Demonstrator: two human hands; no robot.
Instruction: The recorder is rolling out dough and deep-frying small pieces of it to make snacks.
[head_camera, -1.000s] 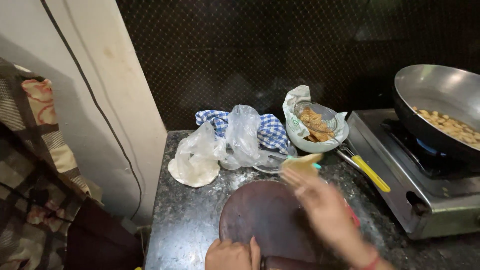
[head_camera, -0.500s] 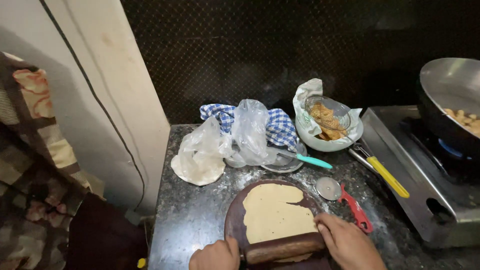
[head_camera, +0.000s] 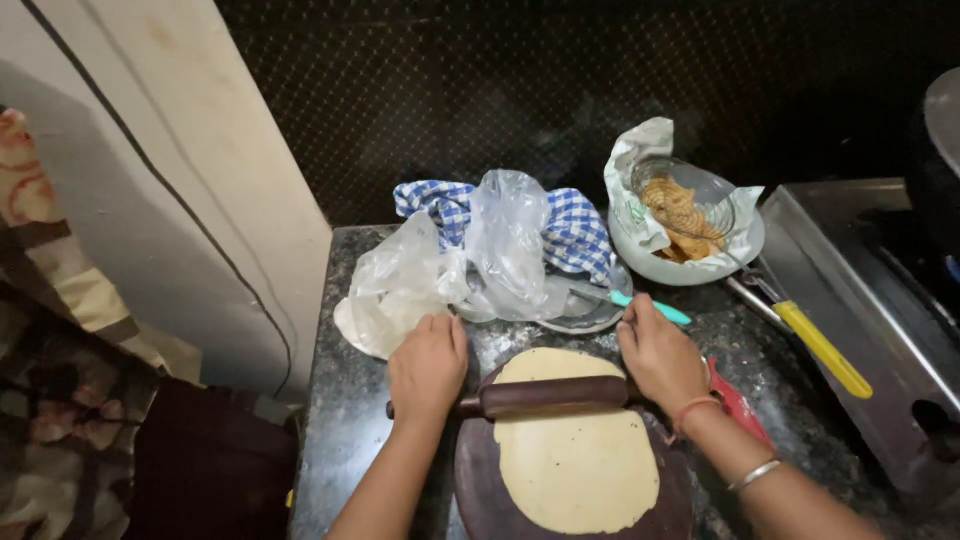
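1. Presently, a dark brown wooden rolling pin (head_camera: 545, 395) is laid crosswise over the upper part of a pale, flattened round of dough (head_camera: 575, 450), which rests on a dark round wooden rolling board (head_camera: 475, 490) on the speckled black stone counter (head_camera: 350, 420).
2. The left hand (head_camera: 428, 365) is pressed palm-down on the pin's left end, fingers curled loosely over it; the right hand (head_camera: 662, 355) is set likewise on the right end, fingers bent over the wood.
3. The pin is judged stiff, fairly heavy and smooth, best held at its two tapered ends so that it can turn freely under the palms.
4. The dough is judged soft, thin and easily torn or stuck; it is best lifted by its edge with flat fingers.
5. Just beyond the board, crumpled clear plastic bags (head_camera: 440, 265), a blue-and-white checked cloth (head_camera: 575, 230) and a teal-handled utensil (head_camera: 650, 307) are seen.
6. Further right, a paper-lined bowl of fried food (head_camera: 685, 215) and a yellow-handled tool (head_camera: 820, 345) lie near the steel stove (head_camera: 880, 300).
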